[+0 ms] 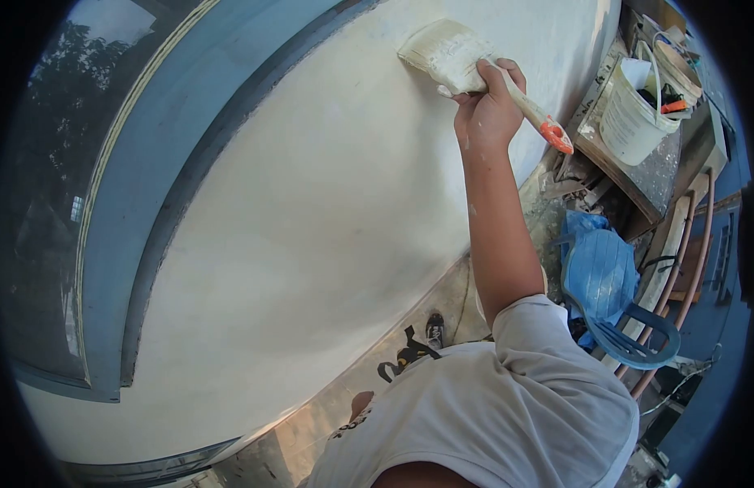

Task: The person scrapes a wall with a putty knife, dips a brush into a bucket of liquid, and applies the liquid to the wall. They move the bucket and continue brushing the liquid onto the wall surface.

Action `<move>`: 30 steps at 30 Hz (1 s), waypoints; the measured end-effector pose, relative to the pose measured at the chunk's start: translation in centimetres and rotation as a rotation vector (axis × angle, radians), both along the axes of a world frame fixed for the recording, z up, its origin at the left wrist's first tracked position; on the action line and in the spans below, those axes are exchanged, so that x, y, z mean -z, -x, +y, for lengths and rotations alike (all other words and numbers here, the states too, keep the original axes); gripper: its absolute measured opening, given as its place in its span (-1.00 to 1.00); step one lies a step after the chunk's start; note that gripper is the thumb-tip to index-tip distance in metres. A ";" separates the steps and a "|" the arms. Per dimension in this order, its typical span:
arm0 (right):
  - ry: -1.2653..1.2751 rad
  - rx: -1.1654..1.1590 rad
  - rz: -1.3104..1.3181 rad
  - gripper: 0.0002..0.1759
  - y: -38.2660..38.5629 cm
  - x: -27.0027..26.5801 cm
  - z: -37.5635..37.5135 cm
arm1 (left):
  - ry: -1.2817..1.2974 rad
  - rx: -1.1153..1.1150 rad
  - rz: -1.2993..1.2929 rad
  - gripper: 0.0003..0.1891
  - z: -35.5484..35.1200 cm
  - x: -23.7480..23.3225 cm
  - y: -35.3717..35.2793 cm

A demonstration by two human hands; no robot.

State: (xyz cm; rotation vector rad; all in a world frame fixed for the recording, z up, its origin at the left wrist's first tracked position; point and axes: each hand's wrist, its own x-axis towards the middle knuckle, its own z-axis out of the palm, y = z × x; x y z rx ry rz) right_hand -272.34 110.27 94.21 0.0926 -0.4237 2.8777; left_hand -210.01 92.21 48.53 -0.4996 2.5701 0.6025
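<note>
My right hand [492, 102] is closed around a wide paintbrush [446, 55], gripping it where the handle meets the head. The bristles and head are coated in off-white paint, and the handle ends in an orange-red tip. The bristles lie against or close over a cream-white wall [312, 203], near its upper part in this view. Paint specks dot my wrist and forearm. My left hand does not show; only a small patch of skin [362, 403] sticks out past my light shirt [491, 407].
A blue-framed window [149, 146] borders the wall on the left. At right, a white bucket [633, 122] with tools stands on a worn table [629, 175]. Below it is a blue plastic chair [601, 272], beside metal rails [690, 244]. A dark shoe [434, 329] stands on the floor near the wall's foot.
</note>
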 end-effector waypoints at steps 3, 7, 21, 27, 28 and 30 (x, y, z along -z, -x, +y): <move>0.031 0.029 0.088 -0.65 -0.7 -2.2 0.9 | -0.023 0.081 -0.115 -0.74 -0.2 0.1 0.3; -0.050 0.017 0.043 -0.65 -0.7 -2.8 -0.8 | 0.471 0.402 0.682 -0.73 0.7 -0.2 -0.4; -0.077 0.025 0.011 -0.63 -2.2 -3.3 -0.7 | -0.035 -0.015 -0.087 -0.65 1.5 -0.3 -5.9; -0.031 0.045 0.061 -0.64 -2.5 -5.4 -0.8 | -0.055 0.071 -0.189 -0.68 0.8 1.0 -0.7; -0.032 0.046 0.062 -0.64 -2.4 -5.0 -1.0 | 0.003 0.015 -0.195 -0.69 0.8 1.5 -0.9; -0.078 0.031 -0.013 -0.65 -2.3 -3.7 -1.4 | -0.022 0.059 -0.197 -0.69 0.4 1.9 -0.9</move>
